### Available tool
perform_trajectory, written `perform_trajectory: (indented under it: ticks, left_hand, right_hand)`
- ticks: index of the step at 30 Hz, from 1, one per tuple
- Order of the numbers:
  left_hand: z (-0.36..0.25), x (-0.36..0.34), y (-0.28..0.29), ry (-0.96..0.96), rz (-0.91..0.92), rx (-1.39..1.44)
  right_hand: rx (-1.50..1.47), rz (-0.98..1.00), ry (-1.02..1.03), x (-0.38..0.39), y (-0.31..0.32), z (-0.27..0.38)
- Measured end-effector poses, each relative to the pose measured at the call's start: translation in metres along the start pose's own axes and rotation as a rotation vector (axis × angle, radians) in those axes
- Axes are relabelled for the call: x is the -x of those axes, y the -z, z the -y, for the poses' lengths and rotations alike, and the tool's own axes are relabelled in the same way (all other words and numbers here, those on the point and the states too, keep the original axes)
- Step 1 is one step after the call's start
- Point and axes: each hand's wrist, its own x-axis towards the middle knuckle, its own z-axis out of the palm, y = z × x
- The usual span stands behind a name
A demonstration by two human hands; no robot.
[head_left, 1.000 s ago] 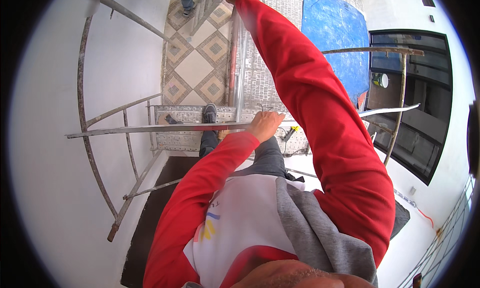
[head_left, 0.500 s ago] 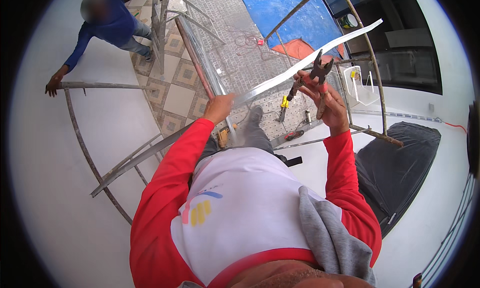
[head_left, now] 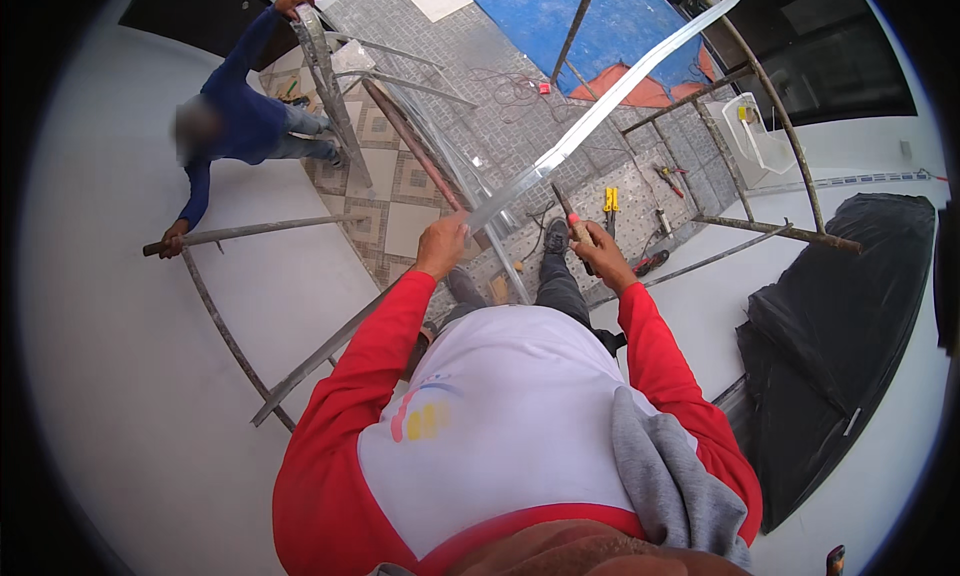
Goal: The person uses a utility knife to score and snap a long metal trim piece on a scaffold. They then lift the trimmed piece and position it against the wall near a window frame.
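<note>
My left hand [head_left: 441, 246] is closed around a long, thin metal channel [head_left: 610, 98]. The channel runs diagonally from beside my left forearm, across in front of me, to the upper right, bending slightly along its length. My right hand [head_left: 603, 256] grips a pair of snips [head_left: 574, 223] with red on the handles, its dark tip pointing up and away. It is held below the channel and apart from it. The snips are seen nearly edge-on, so their jaws cannot be made out.
A co-worker in blue [head_left: 245, 126] holds scaffold parts at the left. More scaffold tubing [head_left: 785, 126] stands at the right. Yellow-handled cutters [head_left: 610, 202] and other tools lie by my feet. A black cover [head_left: 835, 346] lies to the right, a blue tarp [head_left: 530, 21] ahead.
My right hand has come down and inward, turning the snips edge-on. The channel is still in my left hand. The co-worker has reached one arm up to a scaffold frame.
</note>
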Motion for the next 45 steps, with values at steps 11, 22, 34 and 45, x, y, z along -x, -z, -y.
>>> perform_trajectory:
  ticks: [11,22,34,45]
  left_hand:
    - [-0.001,-0.006,-0.007,0.043,-0.102,-0.049]
    - [-0.004,-0.009,-0.006,0.034,-0.08,-0.072]
    - [-0.011,-0.008,-0.005,0.031,-0.071,-0.075]
    - [-0.03,-0.036,-0.014,-0.05,-0.043,-0.033]
  right_hand:
    - [0.062,0.051,0.127,-0.025,0.019,0.04]
    - [0.133,0.02,0.067,-0.017,0.022,0.069]
    - [0.362,-0.028,0.198,-0.025,0.019,0.076]
    - [0.565,-0.116,0.314,-0.027,0.027,0.059]
